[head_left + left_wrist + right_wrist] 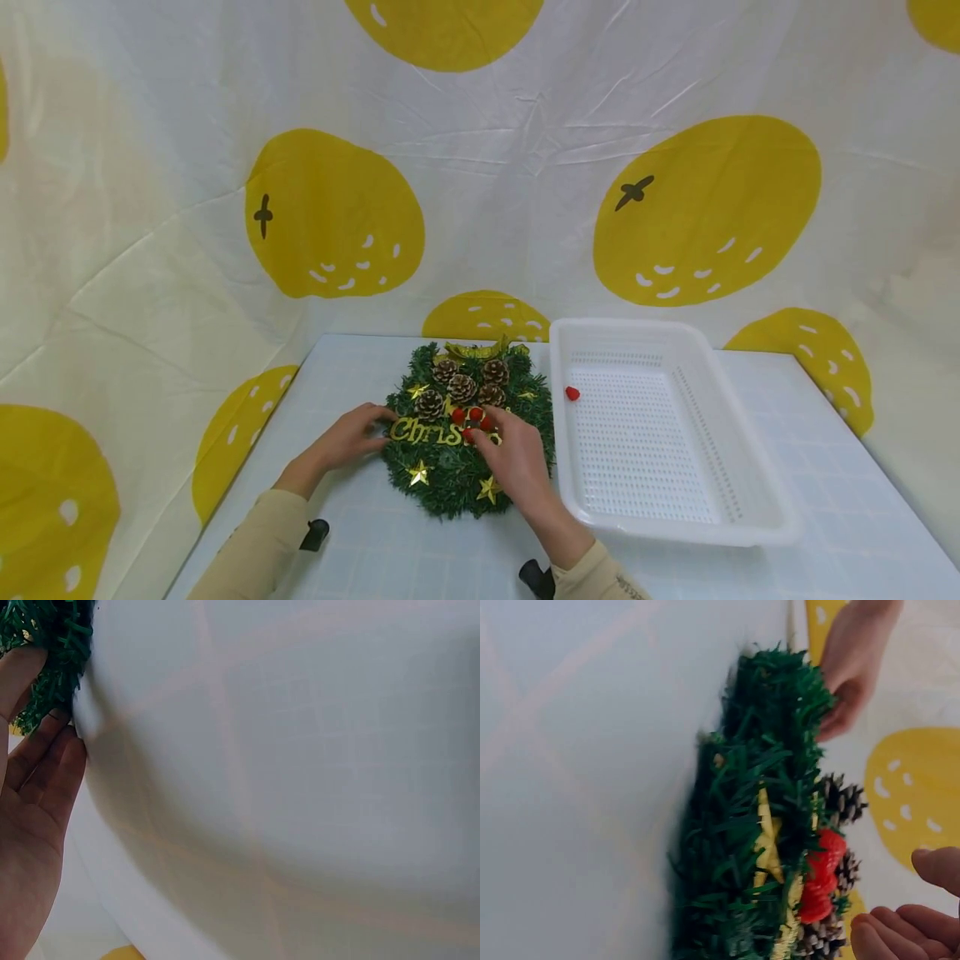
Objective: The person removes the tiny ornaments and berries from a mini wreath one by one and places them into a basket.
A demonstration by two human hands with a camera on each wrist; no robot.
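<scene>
A green Christmas wreath (450,487) lies on the table, decorated with pine cones (461,387), gold stars (488,489) and gold "Christmas" lettering (420,431). My left hand (352,435) holds its left edge; in the left wrist view the thumb lies over the greenery (56,645), with the fingers at its side. Red berry-like ornaments (459,415) sit in the middle of the wreath. Over them is my right hand (517,458), partly covering the lettering. In the right wrist view, its thumb and fingers (889,937) are spread apart, away from the red ornaments (819,877).
A white plastic basket (757,533) with a perforated bottom stands to the right, close beside the wreath. One red ornament (572,393) lies inside it near the left wall. Behind the table (360,533) hangs a white cloth with yellow fruit prints (708,208).
</scene>
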